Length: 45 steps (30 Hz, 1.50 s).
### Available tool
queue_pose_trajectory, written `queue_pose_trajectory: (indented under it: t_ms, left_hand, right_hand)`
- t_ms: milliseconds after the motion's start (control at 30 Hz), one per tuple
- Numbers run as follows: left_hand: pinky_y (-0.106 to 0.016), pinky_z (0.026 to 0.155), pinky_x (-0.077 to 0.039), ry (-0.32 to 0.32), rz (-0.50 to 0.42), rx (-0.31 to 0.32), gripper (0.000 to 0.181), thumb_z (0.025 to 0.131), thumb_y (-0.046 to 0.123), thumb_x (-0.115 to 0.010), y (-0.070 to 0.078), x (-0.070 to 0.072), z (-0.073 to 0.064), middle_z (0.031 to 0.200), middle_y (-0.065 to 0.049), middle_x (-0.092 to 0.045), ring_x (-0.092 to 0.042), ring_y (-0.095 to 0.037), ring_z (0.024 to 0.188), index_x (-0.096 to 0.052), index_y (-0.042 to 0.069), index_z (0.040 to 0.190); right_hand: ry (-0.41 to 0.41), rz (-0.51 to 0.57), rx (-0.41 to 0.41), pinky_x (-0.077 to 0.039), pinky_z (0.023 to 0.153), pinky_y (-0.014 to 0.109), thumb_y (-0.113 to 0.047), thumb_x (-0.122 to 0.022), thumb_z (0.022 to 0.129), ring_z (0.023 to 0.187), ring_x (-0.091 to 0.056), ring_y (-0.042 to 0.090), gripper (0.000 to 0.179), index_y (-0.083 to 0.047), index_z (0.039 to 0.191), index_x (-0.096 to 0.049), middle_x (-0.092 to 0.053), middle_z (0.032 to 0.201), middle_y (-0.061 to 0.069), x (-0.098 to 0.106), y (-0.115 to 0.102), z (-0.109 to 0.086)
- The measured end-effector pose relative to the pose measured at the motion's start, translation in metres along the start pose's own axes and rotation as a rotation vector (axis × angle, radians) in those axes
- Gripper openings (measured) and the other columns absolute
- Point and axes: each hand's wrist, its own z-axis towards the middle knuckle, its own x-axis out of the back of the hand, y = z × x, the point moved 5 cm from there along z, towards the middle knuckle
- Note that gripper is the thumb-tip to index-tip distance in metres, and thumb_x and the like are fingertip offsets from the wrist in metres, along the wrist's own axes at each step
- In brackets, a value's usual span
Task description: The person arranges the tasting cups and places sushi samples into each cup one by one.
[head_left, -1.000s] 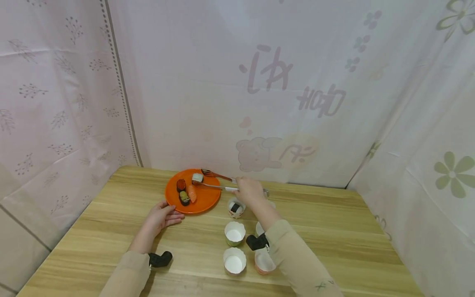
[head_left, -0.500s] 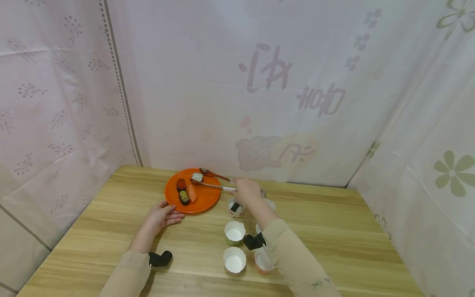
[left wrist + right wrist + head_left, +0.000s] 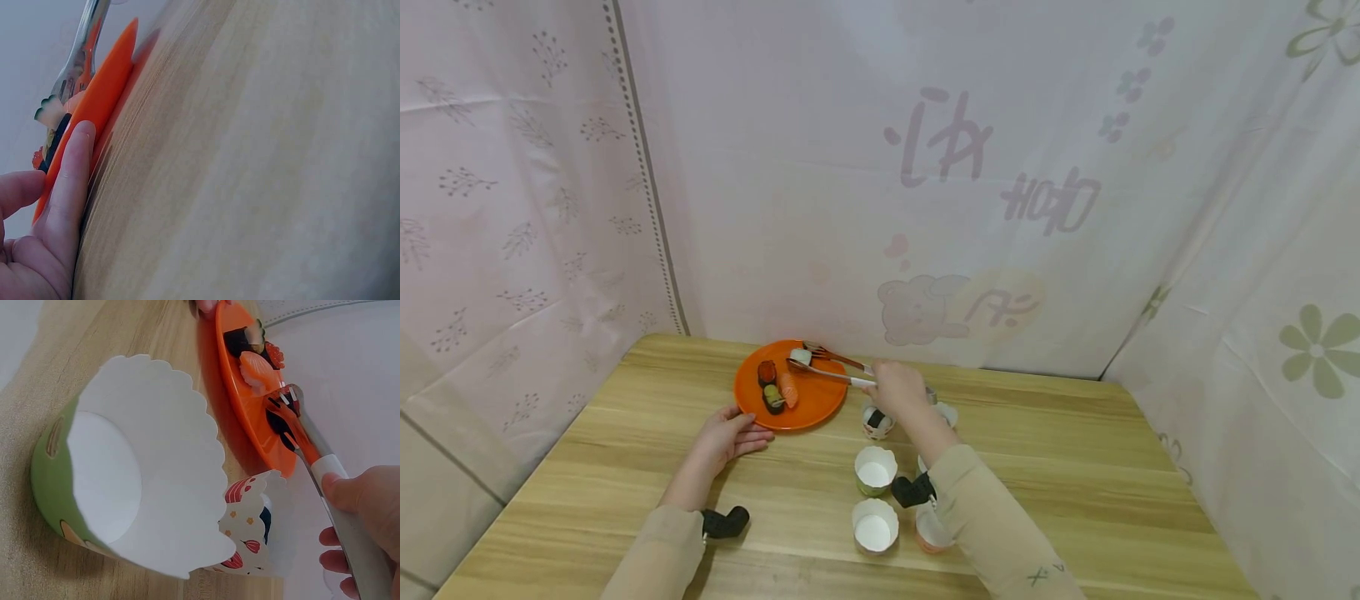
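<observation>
My left hand [image 3: 722, 437] holds the near-left rim of an orange plate [image 3: 820, 406], its thumb and a finger on either side of the edge in the left wrist view. My right hand [image 3: 901, 390] grips metal tongs [image 3: 831, 374] with white bands, reaching over the plate from the right. The tongs' tips lie on either side of a white rice piece [image 3: 801, 357] at the plate's back. Also on the plate are salmon sushi [image 3: 787, 390], a red-topped sushi [image 3: 766, 372] and a green-topped one [image 3: 772, 398]. Whether the tips touch the rice piece I cannot tell.
A patterned paper cup [image 3: 877, 427] with a rice ball inside stands right of the plate. Nearer me are a green paper cup [image 3: 875, 472] and a white-lined cup [image 3: 875, 527]. More cups, including an orange one [image 3: 931, 532], are partly behind my right arm. A curtain [image 3: 805, 208] hangs behind.
The tongs' tips have drawn slightly closer together around the white rice piece, and my right hand has shifted a little left. My left hand and the plate stay put.
</observation>
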Motion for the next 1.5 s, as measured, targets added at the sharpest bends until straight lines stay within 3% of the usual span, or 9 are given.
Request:
queue_pose_trajectory:
  t_ms: [300, 633, 967, 1500]
  left_hand:
    - [-0.040, 0.075, -0.058, 0.017, 0.011, 0.003, 0.049, 0.103, 0.008, -0.040, 0.0008, 0.0000, 0.0002, 0.090, -0.021, -0.068, -0.070, -0.029, 0.082, -0.020, -0.008, 0.145]
    - [-0.040, 0.074, -0.058, 0.023, 0.003, 0.009, 0.048, 0.103, 0.007, -0.040, 0.0001, 0.0005, 0.0017, 0.088, -0.019, -0.068, -0.070, -0.029, 0.080, -0.021, -0.006, 0.145]
    - [-0.040, 0.074, -0.058, 0.019, -0.003, 0.009, 0.048, 0.103, 0.008, -0.040, -0.0001, 0.0009, 0.0024, 0.088, -0.018, -0.068, -0.070, -0.029, 0.080, -0.021, -0.005, 0.146]
    - [-0.040, 0.075, -0.057, 0.007, -0.009, 0.010, 0.051, 0.103, 0.007, -0.040, 0.0004, 0.0007, 0.0013, 0.090, -0.019, -0.068, -0.070, -0.028, 0.081, -0.017, -0.006, 0.147]
  right_hand:
    - [-0.009, -0.003, 0.007, -0.053, 0.060, 0.037, -0.038, -0.069, 0.088, 0.081, -0.065, 0.022, 0.029, -0.012, 0.102, -0.065, -0.067, 0.093, 0.003, -0.0015, 0.0004, 0.0012]
    - [-0.049, -0.005, 0.011, -0.054, 0.068, 0.040, -0.038, -0.066, 0.091, 0.091, -0.064, 0.024, 0.038, -0.012, 0.118, -0.065, -0.067, 0.105, 0.005, -0.0010, 0.0012, -0.0002]
    - [-0.026, -0.004, 0.025, -0.052, 0.062, 0.038, -0.039, -0.067, 0.090, 0.081, -0.064, 0.021, 0.028, -0.015, 0.105, -0.067, -0.068, 0.093, 0.001, 0.0004, 0.0039, -0.0021]
    - [-0.011, 0.003, 0.030, -0.051, 0.059, 0.037, -0.039, -0.067, 0.089, 0.078, -0.064, 0.020, 0.027, -0.016, 0.103, -0.067, -0.067, 0.089, 0.001, -0.0008, 0.0085, -0.0059]
